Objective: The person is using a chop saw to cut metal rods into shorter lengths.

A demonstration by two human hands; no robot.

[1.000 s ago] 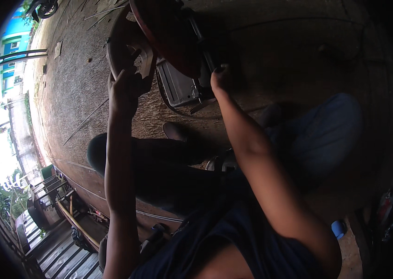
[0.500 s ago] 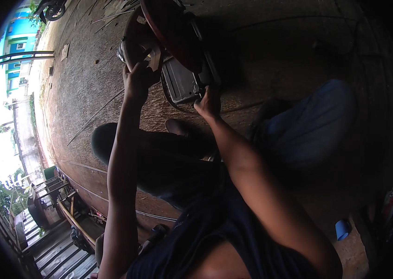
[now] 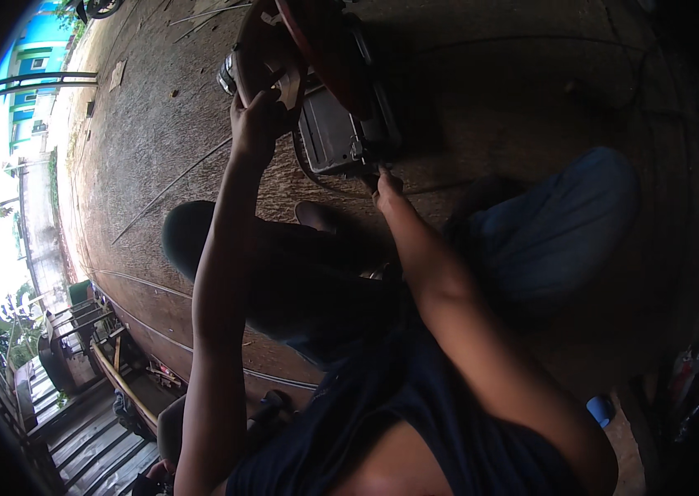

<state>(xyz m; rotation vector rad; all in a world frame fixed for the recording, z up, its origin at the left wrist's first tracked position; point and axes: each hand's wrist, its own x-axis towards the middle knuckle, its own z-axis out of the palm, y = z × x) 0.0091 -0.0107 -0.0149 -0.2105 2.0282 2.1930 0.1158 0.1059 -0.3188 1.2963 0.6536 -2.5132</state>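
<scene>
A chop saw (image 3: 329, 136) stands on the ground ahead of me, with a dark metal base and a large reddish round guard (image 3: 329, 62) over it. My left hand (image 3: 257, 124) is closed around the handle at the saw's left side, its thumb resting on top. My right hand (image 3: 387, 187) is at the near right corner of the base, beside the clamp (image 3: 358, 150). Its fingers are closed on a small dark part at the clamp's near end, which they mostly hide. The far part of the saw is cut off by the picture's upper edge.
My bent legs (image 3: 548, 231) lie on both sides of my arms. A thin rod (image 3: 172, 190) lies on the rough ground at left, and more rods (image 3: 209, 15) lie farther off. A blue cup-like object (image 3: 601, 410) is at lower right. A slatted wooden structure (image 3: 106, 455) stands at lower left.
My right hand has shifted slightly right and nearer to me, its grip changed at the clamp's end. The left hand keeps its hold. The whole view has shifted a little.
</scene>
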